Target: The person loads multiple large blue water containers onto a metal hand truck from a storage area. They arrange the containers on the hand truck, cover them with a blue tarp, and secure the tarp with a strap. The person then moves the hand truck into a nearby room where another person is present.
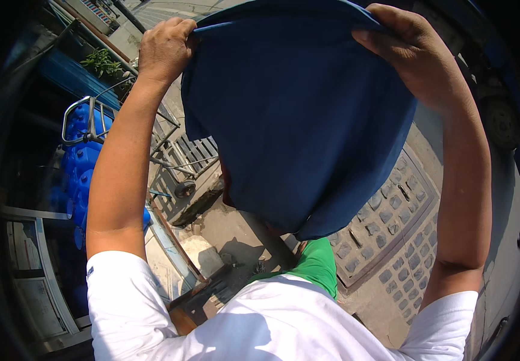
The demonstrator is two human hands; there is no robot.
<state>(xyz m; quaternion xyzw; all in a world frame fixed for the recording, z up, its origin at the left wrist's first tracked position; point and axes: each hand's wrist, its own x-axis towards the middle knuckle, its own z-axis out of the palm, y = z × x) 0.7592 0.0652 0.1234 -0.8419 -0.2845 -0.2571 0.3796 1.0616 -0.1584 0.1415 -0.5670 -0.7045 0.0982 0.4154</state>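
Wears a white shirt point(260, 313), thin-looking and softly creased, at the near side of the dark blue cloth point(296, 108), and a green garment point(320, 265) just below its lower edge. Holds the cloth up in front, pinching its top left edge in the curled fingers of the left hand point(166, 51), tips partly hidden, and its top right edge between thumb and fingers of the right hand point(413, 54). Seems gripped this far apart to stretch the rim and let the rest drop open under its own weight. Looks matte, tightly woven and pliant, with soft folds toward the lower right. Beyond, right of the cloth's lower part, shows a framed ground cover point(386, 210) set with rough grey blocks. Left of the cloth, shows a metal cart point(196, 150) with a slatted bed; farther left, glossy, rounded blue plastic jugs point(82, 156), perhaps crowded together to save room. Farthest, upper left of the cloth, shows a leafy plant point(101, 62).
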